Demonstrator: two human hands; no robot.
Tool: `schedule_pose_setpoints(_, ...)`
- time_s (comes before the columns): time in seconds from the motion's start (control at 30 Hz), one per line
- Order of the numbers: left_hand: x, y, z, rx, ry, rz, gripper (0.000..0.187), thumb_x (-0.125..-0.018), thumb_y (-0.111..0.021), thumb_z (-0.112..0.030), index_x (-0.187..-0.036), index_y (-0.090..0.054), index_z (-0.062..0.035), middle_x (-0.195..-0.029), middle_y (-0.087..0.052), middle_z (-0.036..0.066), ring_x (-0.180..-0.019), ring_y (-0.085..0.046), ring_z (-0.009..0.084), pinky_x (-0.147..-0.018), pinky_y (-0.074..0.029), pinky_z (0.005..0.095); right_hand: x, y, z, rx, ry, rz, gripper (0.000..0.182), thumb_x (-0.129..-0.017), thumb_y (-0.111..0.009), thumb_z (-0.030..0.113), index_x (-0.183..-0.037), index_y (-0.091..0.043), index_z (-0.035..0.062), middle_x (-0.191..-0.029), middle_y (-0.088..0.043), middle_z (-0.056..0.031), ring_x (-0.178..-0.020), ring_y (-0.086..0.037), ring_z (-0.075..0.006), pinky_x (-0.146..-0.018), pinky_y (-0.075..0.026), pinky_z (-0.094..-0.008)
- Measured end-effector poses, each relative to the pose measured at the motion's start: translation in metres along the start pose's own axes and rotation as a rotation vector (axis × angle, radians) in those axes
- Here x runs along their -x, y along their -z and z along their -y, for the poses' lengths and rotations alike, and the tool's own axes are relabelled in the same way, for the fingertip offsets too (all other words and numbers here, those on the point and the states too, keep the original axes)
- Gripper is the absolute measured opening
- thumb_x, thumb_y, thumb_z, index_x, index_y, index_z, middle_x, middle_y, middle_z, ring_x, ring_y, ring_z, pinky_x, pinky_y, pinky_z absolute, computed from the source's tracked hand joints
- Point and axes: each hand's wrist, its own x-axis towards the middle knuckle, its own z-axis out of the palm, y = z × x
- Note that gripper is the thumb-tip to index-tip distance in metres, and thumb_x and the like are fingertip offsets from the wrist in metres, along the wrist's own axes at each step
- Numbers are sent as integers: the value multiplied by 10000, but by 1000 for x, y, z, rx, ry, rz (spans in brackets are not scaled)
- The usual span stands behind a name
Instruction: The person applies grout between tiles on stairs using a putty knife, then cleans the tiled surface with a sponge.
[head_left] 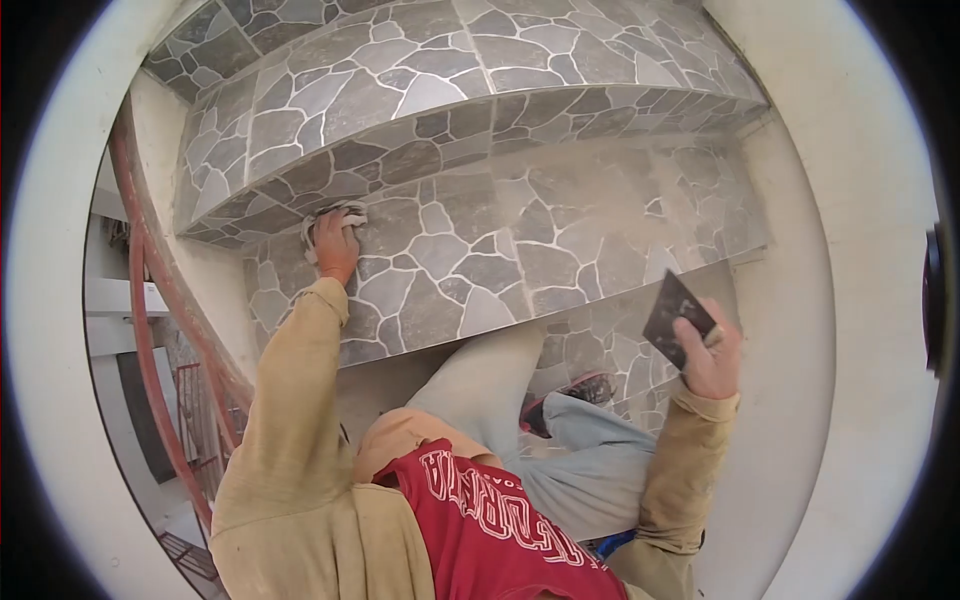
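Note:
My left hand point(337, 250) presses a crumpled pale rag point(352, 214) onto the stone-patterned step tile point(440, 260), close to the foot of the riser. My fingers are closed over the rag and hide part of it. In my right hand point(714, 362) is a dark, flat, roughly square scraper point(677, 318), pinched between thumb and fingers. It is held up off the surface, in front of the step's edge at the right. Pale dust or grout haze point(610, 205) covers the right half of the tread, while the joints near my left hand show as clean white lines.
Higher steps point(370, 75) with the same tile rise ahead. A reddish metal railing point(150, 300) runs along the left side, with a lower area beyond it. A pale wall point(800, 300) borders the right. My legs point(580, 460) rest on the steps below.

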Motion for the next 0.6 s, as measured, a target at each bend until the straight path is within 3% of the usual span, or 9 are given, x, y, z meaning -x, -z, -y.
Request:
schedule_pose_setpoints(0.1,-35,-60,-54,297,-193,132,329,-819,-569,-39,-1110,-707,-103,-1244,-671,115,-1185,-579,352,-1096,-394,451,-14,-16,8,-21,16,107,229,-873,-624,-19,-1097,-665,-40,-897,-631,-18,-842,-566,-100,-770,-456,-254)
schedule_pose_setpoints(0.13,-55,-73,-103,437,-286,166,291,-882,-528,-77,-1095,-726,-90,-1305,-647,140,-1173,-575,368,-1052,-414,474,-20,-22,7,-54,46,152,220,-870,-627,-15,-1084,-670,-36,-885,-630,-18,-833,-563,-98,-760,-453,-253)
schedule_pose_setpoints(0.17,-74,-115,-134,307,-314,210,335,-876,-546,-72,-1176,-696,-75,-1333,-631,154,-1232,-556,367,-1069,-407,470,-23,-27,3,-32,58,151,220,-870,-627,-15,-1084,-670,-36,-885,-630,-18,-833,-563,-98,-760,-453,-253)
schedule_pose_setpoints(0.27,-97,-132,-203,346,-386,225,363,-848,-556,-44,-1188,-682,-57,-1323,-639,144,-1240,-565,345,-1119,-384,451,-41,-37,-10,87,73,156,195,-868,-643,12,-1055,-676,-34,-837,-626,-12,-794,-562,-94,-728,-456,-258)
schedule_pose_setpoints(0.37,-95,-126,-170,455,-428,362,359,-901,-567,-95,-1244,-668,-70,-1339,-632,145,-1263,-565,331,-1110,-408,409,-53,-45,-27,-17,35,175,201,-849,-663,39,-1036,-681,-33,-795,-645,-15,-732,-571,-101,-683,-473,-278)
schedule_pose_setpoints(0.43,-69,-106,-100,390,-396,209,344,-907,-530,-78,-1205,-701,-85,-1340,-636,139,-1274,-571,314,-1102,-428,397,-55,-41,-30,11,56,154,199,-845,-661,34,-1031,-680,-34,-803,-650,-15,-738,-572,-99,-684,-474,-276)
schedule_pose_setpoints(0.5,-50,6,-66,306,-308,397,336,-891,-512,-58,-1133,-742,-94,-1330,-647,124,-1274,-579,306,-1095,-443,388,-47,-36,-33,-16,39,71,192,-847,-658,31,-1026,-683,-33,-809,-650,-9,-743,-571,-91,-686,-475,-272)
schedule_pose_setpoints(0.53,-33,18,-13,270,-339,325,309,-865,-529,-56,-1062,-764,-94,-1325,-653,115,-1271,-581,307,-1095,-442,390,-43,-29,-37,-26,27,63,192,-847,-658,31,-1026,-683,-33,-809,-650,-9,-743,-571,-91,-686,-475,-272)
schedule_pose_setpoints(0.6,-2,65,51,197,-125,244,316,-865,-538,-64,-1092,-755,-103,-1312,-656,128,-1253,-589,319,-1091,-440,393,-36,-12,-43,0,-21,78,191,-851,-657,33,-1030,-684,-27,-815,-645,-6,-739,-566,-88,-677,-470,-274)
